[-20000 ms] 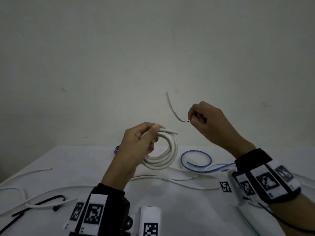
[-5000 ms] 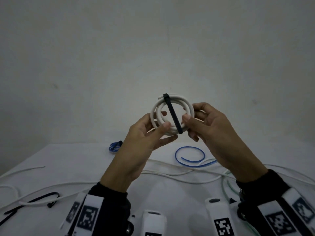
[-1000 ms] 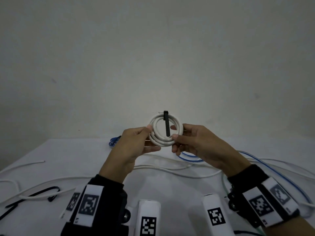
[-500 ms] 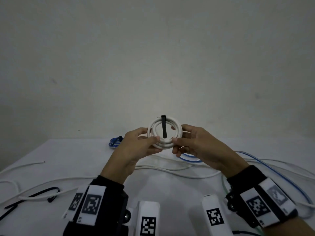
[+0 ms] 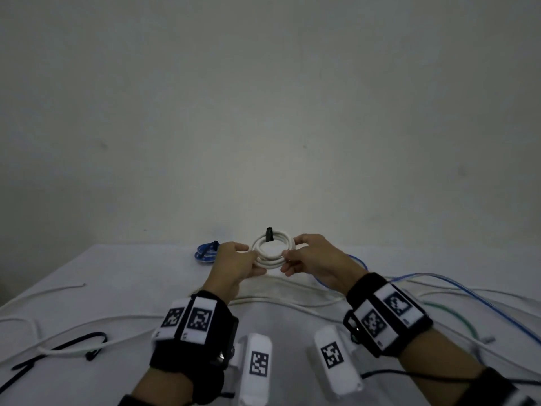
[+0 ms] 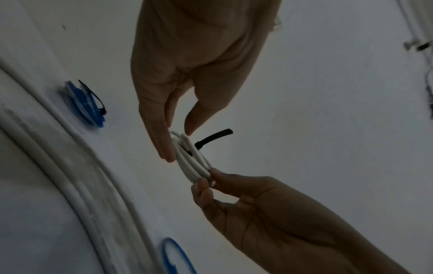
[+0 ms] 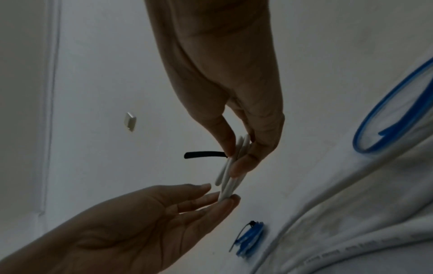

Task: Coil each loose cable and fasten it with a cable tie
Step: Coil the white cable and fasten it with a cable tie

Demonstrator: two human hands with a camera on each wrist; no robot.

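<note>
A white cable coil (image 5: 270, 253) is bound at its far side by a black cable tie (image 5: 268, 233) whose short tail sticks up. My left hand (image 5: 253, 259) pinches the coil's left edge. My right hand (image 5: 292, 249) pinches its right edge. The coil hangs low over the table's far end, tilted almost flat. In the left wrist view the coil (image 6: 194, 163) shows edge-on with the tie tail (image 6: 215, 137) jutting out. The right wrist view shows the right hand's fingertips (image 7: 236, 166) clamped on the coil (image 7: 230, 179) beside the tie (image 7: 203, 154).
A blue coil (image 5: 206, 252) bound with a black tie lies just left of my hands. Loose white cables (image 5: 292, 303), a blue cable (image 5: 468, 294) and a green cable (image 5: 456, 315) trail across the table (image 5: 131, 288). Spare black ties (image 5: 58, 347) lie at the near left.
Both hands have carried the tied white coil down and farther away, toward the table's far end. The coil has tipped from upright to nearly flat.
</note>
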